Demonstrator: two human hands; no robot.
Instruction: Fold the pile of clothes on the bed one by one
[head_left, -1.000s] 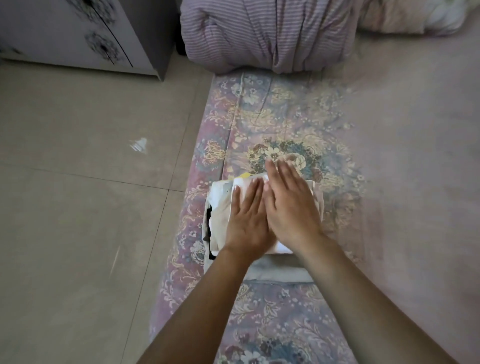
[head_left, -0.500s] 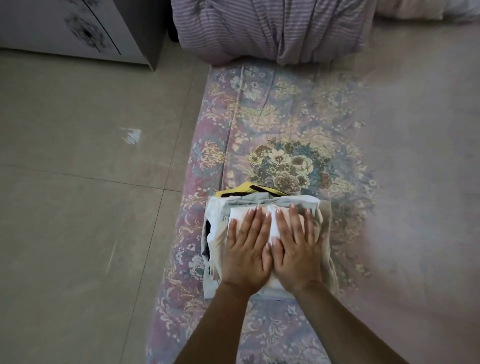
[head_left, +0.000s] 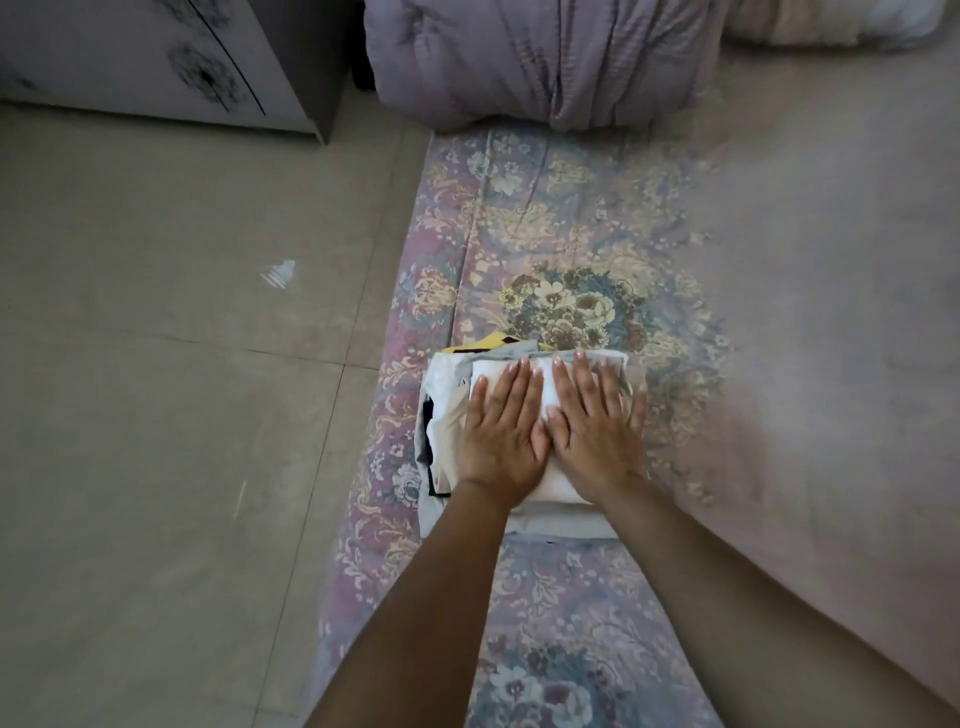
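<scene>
Much of the stack of folded clothes (head_left: 447, 410), at centre frame on the bed (head_left: 566, 234) edge, is hidden under both hands; only yellow and grey edges are seen. Its long axis runs up-frame. The left hand (head_left: 501, 431) and right hand (head_left: 592, 423) are pressed flat, fingers straight, gripping nothing.

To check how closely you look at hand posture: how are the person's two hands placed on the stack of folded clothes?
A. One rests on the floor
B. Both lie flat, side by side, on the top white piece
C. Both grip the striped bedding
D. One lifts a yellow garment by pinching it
B: the left hand and the right hand lie with straight fingers, side by side, on the white folded garment that tops the stack of clothes.
</scene>
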